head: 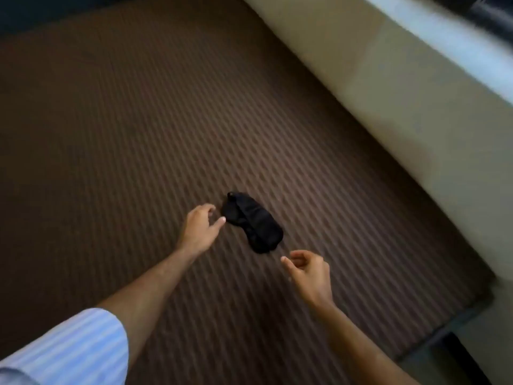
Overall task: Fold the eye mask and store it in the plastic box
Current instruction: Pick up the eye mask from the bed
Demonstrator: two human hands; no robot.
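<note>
Near the middle of the frame, the soft, light eye mask [252, 222] lies flat between the open, empty left hand [198, 230] and right hand [308, 270]; pinching its two ends looks easiest.

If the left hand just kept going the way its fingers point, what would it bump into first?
Most likely the black eye mask. The left hand reaches up and to the right, its fingertips almost at the mask's near end on the striped brown surface. Nothing lies between them, though its height above the surface is unclear.

Black eye mask [253, 222] lies on striped brown surface [116, 140] — left hand [200, 227] and right hand [308, 270] flank it, empty.
</note>
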